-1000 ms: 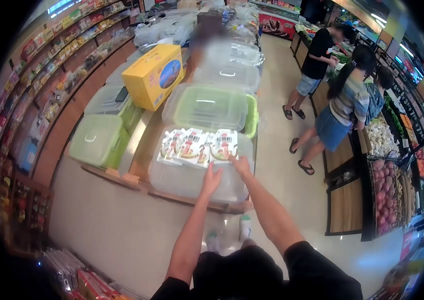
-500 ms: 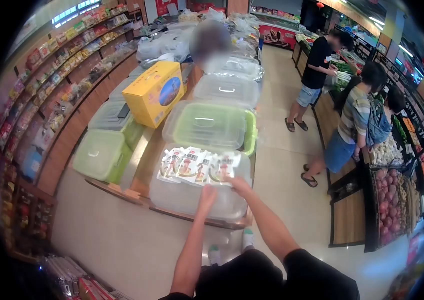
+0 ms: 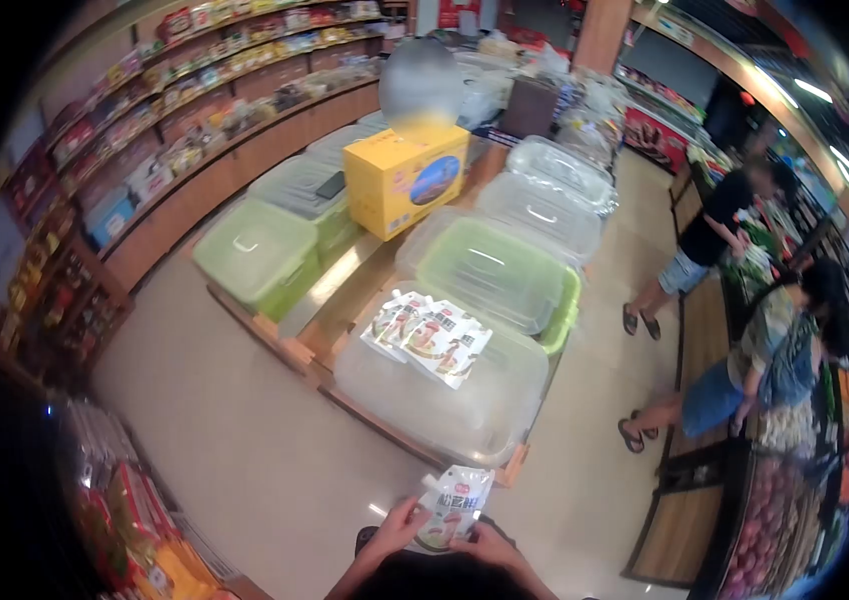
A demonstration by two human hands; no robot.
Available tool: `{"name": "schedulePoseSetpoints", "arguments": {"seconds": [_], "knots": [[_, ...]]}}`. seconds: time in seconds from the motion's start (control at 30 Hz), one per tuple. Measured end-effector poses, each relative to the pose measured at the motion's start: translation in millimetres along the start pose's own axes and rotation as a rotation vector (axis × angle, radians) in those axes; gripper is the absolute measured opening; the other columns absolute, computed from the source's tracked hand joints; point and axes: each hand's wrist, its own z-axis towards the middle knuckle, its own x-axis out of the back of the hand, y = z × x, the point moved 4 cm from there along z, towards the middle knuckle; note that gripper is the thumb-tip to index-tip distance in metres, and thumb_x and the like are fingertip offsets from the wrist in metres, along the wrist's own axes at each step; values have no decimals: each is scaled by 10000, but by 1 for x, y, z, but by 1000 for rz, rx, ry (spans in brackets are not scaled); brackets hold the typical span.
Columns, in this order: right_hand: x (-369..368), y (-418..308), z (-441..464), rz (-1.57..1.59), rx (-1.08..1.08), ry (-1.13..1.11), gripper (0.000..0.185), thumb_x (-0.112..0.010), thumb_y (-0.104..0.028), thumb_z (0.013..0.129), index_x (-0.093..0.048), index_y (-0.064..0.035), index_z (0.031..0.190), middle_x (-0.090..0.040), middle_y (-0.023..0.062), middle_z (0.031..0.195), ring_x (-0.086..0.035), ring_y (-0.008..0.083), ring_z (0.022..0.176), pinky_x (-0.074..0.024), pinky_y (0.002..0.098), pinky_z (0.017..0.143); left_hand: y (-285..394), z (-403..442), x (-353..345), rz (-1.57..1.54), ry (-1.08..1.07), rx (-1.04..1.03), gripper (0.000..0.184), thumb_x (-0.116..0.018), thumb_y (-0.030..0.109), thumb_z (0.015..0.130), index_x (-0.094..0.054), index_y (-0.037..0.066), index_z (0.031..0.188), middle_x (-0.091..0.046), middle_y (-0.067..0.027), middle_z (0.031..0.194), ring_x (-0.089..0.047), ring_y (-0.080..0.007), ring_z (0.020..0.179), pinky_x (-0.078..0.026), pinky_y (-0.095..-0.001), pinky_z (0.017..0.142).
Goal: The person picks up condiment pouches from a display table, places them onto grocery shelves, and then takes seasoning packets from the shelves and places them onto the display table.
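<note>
A white printed spouted pouch (image 3: 457,500) is held close to my body, low in the view. My left hand (image 3: 403,526) grips its left edge, and my right hand (image 3: 490,545) is closed on its lower right side. Several similar white pouches (image 3: 433,338) lie overlapping on a translucent bin lid (image 3: 445,410) in front of me. Behind that lid is a green bin (image 3: 570,310) with a clear lid lying over it.
A yellow carton (image 3: 380,190) stands on the wooden display, with a dark flat object (image 3: 331,185) nearby. Another green lidded bin (image 3: 260,250) sits at the left. Stocked shelves (image 3: 235,60) line the left wall. Two shoppers stand at the vegetable stand (image 3: 660,510) on the right.
One pouch has come off the lid and is now in both my hands, drawn back toward my body. The view has swung left, so the surroundings appear shifted to the right.
</note>
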Motion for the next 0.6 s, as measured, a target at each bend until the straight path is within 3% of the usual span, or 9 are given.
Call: {"name": "schedulePoseSetpoints", "arguments": {"seconds": [0.1, 0.13, 0.2, 0.33, 0.4, 0.47, 0.57, 0.6], "knots": [[18, 22, 12, -126, -102, -46, 302, -600, -150, 906, -590, -49, 1191, -654, 59, 1004, -588, 129, 894, -467, 276, 799, 34, -24, -4, 146, 57, 57, 328, -561, 157, 949, -508, -19, 1221, -593, -37, 978, -573, -99, 861, -491, -262, 765], [24, -7, 14, -95, -12, 53, 296, -665, -255, 869, -661, -4, 1025, -657, 16, 862, -555, 77, 770, -444, 249, 664, 38, -18, -11, 46, 139, -16, 334, -548, 168, 957, -506, -20, 1229, -596, -39, 987, -572, -100, 875, -486, -261, 778], [41, -23, 15, -134, -18, 126, 275, -665, -242, 869, -668, 4, 992, -660, 19, 847, -557, 75, 752, -449, 245, 654, 40, -17, -33, -155, 309, -139, 346, -521, 190, 973, -502, -22, 1246, -602, -42, 1004, -570, -102, 903, -477, -257, 805], [53, -76, 3, -150, 91, 94, 236, -652, -181, 885, -664, 28, 993, -670, 40, 861, -572, 71, 760, -467, 243, 672, -4, -17, -68, -313, 229, 183, 426, -460, 310, 999, -512, -23, 1261, -608, -79, 1126, -549, -118, 1030, -452, -261, 868], [51, -113, -4, -127, 138, 17, 229, -638, -157, 899, -652, 31, 1028, -668, 32, 885, -581, 82, 788, -474, 240, 708, 9, -20, -86, -333, 291, 144, 430, -470, 316, 995, -525, -27, 1247, -617, -80, 1115, -563, -125, 1010, -458, -266, 861], [64, -92, -10, -70, 25, -57, 236, -624, -155, 909, -645, 30, 1053, -666, 32, 910, -580, 85, 803, -473, 233, 724, 9, -28, -102, -318, 327, 88, 435, -473, 329, 991, -557, -41, 1205, -641, -84, 1050, -576, -133, 969, -463, -279, 849], [83, -71, -15, -92, -234, -111, 290, -564, -220, 953, -639, 35, 1068, -663, 49, 942, -579, 96, 825, -472, 241, 749, 4, -41, -121, -237, 382, 174, 451, -476, 337, 986, -561, -57, 1188, -647, -91, 1028, -567, -133, 957, -459, -290, 847], [89, -53, -13, -15, -308, -109, 311, -551, -242, 960, -638, 38, 1063, -663, 53, 944, -580, 101, 825, -473, 248, 747, 9, -48, -127, -153, 399, 329, 454, -480, 342, 982, -584, -72, 1140, -659, -93, 976, -566, -136, 925, -461, -294, 832]]}}
